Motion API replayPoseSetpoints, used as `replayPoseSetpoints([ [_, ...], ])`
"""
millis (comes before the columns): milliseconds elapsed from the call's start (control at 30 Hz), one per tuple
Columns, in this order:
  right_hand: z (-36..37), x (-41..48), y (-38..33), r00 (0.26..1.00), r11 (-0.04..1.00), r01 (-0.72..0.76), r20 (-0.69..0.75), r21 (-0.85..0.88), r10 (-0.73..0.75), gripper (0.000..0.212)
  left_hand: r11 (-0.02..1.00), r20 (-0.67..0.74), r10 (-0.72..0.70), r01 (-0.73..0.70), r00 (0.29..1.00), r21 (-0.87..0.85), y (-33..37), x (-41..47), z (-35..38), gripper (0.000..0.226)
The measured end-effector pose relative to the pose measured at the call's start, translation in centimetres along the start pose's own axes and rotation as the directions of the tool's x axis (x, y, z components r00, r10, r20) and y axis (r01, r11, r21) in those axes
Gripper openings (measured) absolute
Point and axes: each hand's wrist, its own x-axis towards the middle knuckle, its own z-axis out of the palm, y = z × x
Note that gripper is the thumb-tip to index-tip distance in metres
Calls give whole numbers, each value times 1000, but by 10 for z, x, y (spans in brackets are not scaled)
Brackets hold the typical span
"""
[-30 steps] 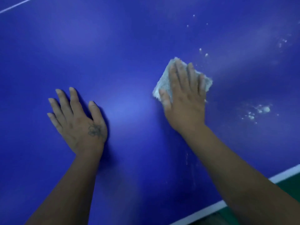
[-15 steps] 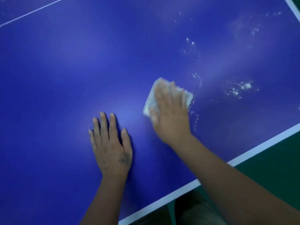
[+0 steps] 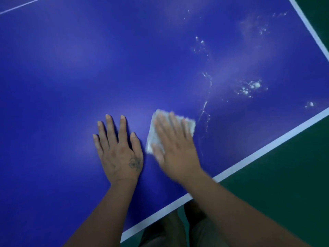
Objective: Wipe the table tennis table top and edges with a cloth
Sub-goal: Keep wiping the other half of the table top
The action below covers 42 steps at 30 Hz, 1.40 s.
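Observation:
The blue table tennis table top (image 3: 89,68) fills most of the view, with a white stripe (image 3: 267,148) along its near edge. My right hand (image 3: 176,148) lies flat and blurred on a folded white cloth (image 3: 153,138), pressing it to the surface close to the near edge. My left hand (image 3: 119,148) rests flat on the table just left of the cloth, fingers spread, holding nothing. White foamy spots (image 3: 249,88) and thin wet streaks (image 3: 204,107) sit on the surface to the right of the cloth.
Green floor (image 3: 284,184) shows beyond the near edge at the lower right. Another white edge stripe (image 3: 306,22) runs down the upper right corner. A thin white line (image 3: 21,4) crosses the top left. My legs (image 3: 178,229) show below the edge.
My right hand has slid the cloth toward me, down to the near edge. The view has shifted, so both hands sit lower and the table's edges and corner show more.

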Motion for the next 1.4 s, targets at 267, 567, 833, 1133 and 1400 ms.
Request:
replayPoseSetpoints([
  [267,-17,1,63,998,997,58,-34,-46,-59,64,1000,-19,6,-6,1000,3,-2,0,4,61],
  [567,-11,-65,21,996,1000,16,85,8,-16,67,1000,-23,-3,3,1000,-8,-2,1,4,61],
  [833,-31,-13,97,998,996,-55,7,-67,56,64,1000,-4,14,-14,1000,-3,-2,0,4,64],
  [1133,-20,-62,77,998,998,-53,32,-42,55,67,999,5,31,-31,1000,-8,-1,-1,3,65],
  [1400,-41,84,139,983,987,-158,94,-18,159,70,998,-36,32,-34,999,-48,33,-2,4,61],
])
